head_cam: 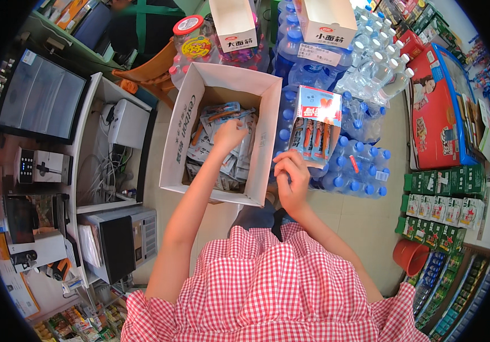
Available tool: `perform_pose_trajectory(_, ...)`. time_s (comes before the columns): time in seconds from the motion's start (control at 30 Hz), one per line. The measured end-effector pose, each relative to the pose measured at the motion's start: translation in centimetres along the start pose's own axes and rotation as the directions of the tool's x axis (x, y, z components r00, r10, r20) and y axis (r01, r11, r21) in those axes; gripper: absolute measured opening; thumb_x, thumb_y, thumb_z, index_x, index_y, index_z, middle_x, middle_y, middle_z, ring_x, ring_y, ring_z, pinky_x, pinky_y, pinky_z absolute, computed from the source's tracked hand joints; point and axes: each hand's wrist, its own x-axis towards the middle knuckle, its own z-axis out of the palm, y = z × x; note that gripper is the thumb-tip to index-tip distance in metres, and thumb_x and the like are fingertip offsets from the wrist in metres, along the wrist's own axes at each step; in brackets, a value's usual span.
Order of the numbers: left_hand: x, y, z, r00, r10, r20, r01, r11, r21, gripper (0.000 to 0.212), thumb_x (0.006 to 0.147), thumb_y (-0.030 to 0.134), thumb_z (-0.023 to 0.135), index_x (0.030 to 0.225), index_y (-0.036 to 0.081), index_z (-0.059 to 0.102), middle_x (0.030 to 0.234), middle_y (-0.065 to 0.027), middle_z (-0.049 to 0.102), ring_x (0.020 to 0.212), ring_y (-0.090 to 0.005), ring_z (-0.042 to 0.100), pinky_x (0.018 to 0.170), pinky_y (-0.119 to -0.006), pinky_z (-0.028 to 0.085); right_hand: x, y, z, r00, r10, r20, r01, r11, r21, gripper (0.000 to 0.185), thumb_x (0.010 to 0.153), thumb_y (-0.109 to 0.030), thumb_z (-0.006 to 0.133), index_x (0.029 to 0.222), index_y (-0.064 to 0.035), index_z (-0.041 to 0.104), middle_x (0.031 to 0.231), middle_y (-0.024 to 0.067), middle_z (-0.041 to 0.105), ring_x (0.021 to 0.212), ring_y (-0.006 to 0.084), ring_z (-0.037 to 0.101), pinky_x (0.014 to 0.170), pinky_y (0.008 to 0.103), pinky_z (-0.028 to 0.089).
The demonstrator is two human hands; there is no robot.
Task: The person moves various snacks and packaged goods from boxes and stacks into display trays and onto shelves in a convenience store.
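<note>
A white cardboard carton [270, 141] stands open before me, with many small snack packets [238, 158] inside. My left hand [230, 136] reaches into it over the packets; whether the fingers grip one is unclear. Right of the carton, an open display box [319, 102] holds a row of upright-looking snack sticks in packets [313, 137] and rests on shrink-wrapped bottles. My right hand [292, 173] is beside that box's lower left corner, fingers curled, with no item visible in it.
Blue-capped bottle packs [353, 171] lie beneath and beyond the display box. Two white snack boxes [234, 25] [328, 21] and a red-lidded jar [188, 26] stand beyond the carton. A wooden chair [151, 70] and a white desk [84, 111] are left; a red chest freezer [435, 111] is right.
</note>
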Motion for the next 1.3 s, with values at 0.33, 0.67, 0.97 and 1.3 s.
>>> perform_pose_trajectory(0.33, 7.8, -12.9, 5.8, 0.899, -0.431, 0.070, 0.437, 0.894, -0.103, 0.038, 0.072, 0.030, 0.069, 0.096, 0.000, 0.068, 0.091, -0.0180, 0.071, 0.085, -0.0303, 0.069, 0.075, -0.042, 0.054, 0.8, -1.1, 1.9, 0.991, 0.013, 0.132, -0.013, 1.000, -0.007, 0.005, 0.069, 0.003, 0.051, 0.070, -0.0016, 0.050, 0.083, 0.0106, 0.056, 0.075, 0.0280, 0.052, 0.065, 0.0340, 0.042)
perform_pose_trajectory(0.67, 10.7, -10.8, 10.1, 0.635, -0.715, 0.293, 0.547, 0.149, -0.824, 0.018, 0.086, 0.015, 0.067, 0.076, 0.005, 0.057, 0.060, -0.0030, 0.053, 0.045, -0.0135, 0.043, 0.038, -0.028, 0.029, 1.4, 0.6, 2.1, 0.973, 0.105, 0.207, -0.096, 0.994, -0.052, 0.010, 0.068, 0.000, 0.055, 0.077, -0.0033, 0.060, 0.085, 0.0107, 0.060, 0.079, 0.0291, 0.055, 0.069, 0.0362, 0.045)
perform_pose_trajectory(0.97, 17.1, -18.5, 15.6, 0.495, -0.837, 0.233, 0.295, -0.090, -0.951, 0.019, 0.084, 0.005, 0.067, 0.074, 0.005, 0.051, 0.068, -0.0077, 0.053, 0.050, -0.0173, 0.044, 0.044, -0.030, 0.032, 1.8, 0.5, 2.2, 0.966, 0.119, 0.231, -0.114, 0.993, -0.034, 0.019, 0.066, 0.001, 0.056, 0.083, -0.0036, 0.064, 0.090, 0.0110, 0.063, 0.082, 0.0292, 0.057, 0.072, 0.0370, 0.046)
perform_pose_trajectory(1.3, 18.3, -20.2, 16.2, 0.359, -0.847, 0.393, -0.067, -0.443, -0.894, 0.028, 0.085, 0.013, 0.062, 0.110, 0.007, 0.051, 0.117, -0.0156, 0.049, 0.102, -0.0242, 0.047, 0.080, -0.039, 0.039, 1.9, 0.9, 1.6, 0.966, 0.172, 0.191, -0.159, 0.984, -0.082, 0.021, 0.066, 0.003, 0.056, 0.084, -0.0033, 0.065, 0.092, 0.0112, 0.065, 0.085, 0.0295, 0.059, 0.074, 0.0369, 0.047)
